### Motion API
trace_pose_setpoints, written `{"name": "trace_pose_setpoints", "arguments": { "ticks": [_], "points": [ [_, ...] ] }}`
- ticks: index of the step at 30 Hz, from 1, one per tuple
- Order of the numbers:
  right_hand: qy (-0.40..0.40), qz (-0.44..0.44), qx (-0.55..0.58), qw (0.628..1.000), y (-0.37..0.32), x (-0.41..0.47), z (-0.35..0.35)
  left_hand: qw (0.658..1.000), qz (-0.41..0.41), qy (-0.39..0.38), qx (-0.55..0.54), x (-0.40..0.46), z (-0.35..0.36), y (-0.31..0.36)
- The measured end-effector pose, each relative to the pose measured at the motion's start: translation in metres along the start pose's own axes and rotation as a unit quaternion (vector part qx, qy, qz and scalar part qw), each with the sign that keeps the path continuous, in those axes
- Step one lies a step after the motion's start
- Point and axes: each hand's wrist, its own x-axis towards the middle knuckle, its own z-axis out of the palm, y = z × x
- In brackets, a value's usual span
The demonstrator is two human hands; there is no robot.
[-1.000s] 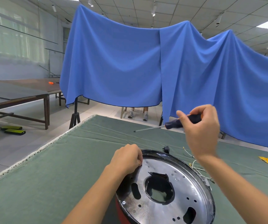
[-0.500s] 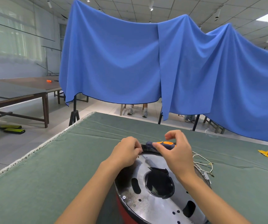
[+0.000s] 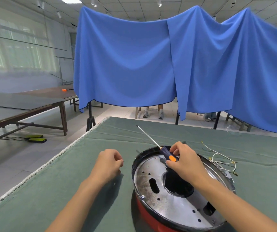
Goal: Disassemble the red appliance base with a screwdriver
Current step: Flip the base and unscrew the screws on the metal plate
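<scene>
The red appliance base [image 3: 148,213] lies on the green cloth with its silver metal plate [image 3: 151,174] facing up inside a black rim. My right hand [image 3: 184,162] is over the plate's far side and grips the dark and orange handle of a screwdriver [image 3: 167,154]. Its long shaft points away to the upper left, with the tip above the cloth. My left hand [image 3: 108,164] hovers to the left of the base with the fingers curled. I cannot tell whether something small is pinched in it.
Loose yellow and white wires [image 3: 221,158] trail from the base on its right. The green cloth's white fringed edge [image 3: 39,168] runs along the left. A blue curtain [image 3: 167,64] hangs behind the table. Long wooden tables [image 3: 25,104] stand at the far left.
My left hand has come off the base's rim and moved left. My right hand came down onto the plate with the screwdriver, whose shaft now points away to the upper left.
</scene>
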Motion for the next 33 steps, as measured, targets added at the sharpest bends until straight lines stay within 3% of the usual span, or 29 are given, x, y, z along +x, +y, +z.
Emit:
{"name": "trace_pose_setpoints", "arguments": {
  "ticks": [2, 5, 19, 33],
  "points": [
    [-0.006, 0.007, 0.008, 1.0, 0.0, 0.0, 0.0, 0.988, 0.01, 0.0, 0.154, 0.0, 0.0, -0.009],
    [-0.013, 0.012, 0.016, 1.0, 0.0, 0.001, -0.001, 0.977, -0.009, -0.011, 0.211, 0.006, -0.002, -0.013],
    [-0.032, 0.038, 0.048, 0.998, 0.003, 0.005, 0.0, 0.989, -0.02, -0.019, 0.146, 0.011, 0.007, -0.029],
    [-0.034, 0.056, 0.054, 0.996, 0.004, 0.003, 0.001, 0.978, -0.056, 0.075, 0.186, 0.019, 0.02, -0.029]
  ]
}}
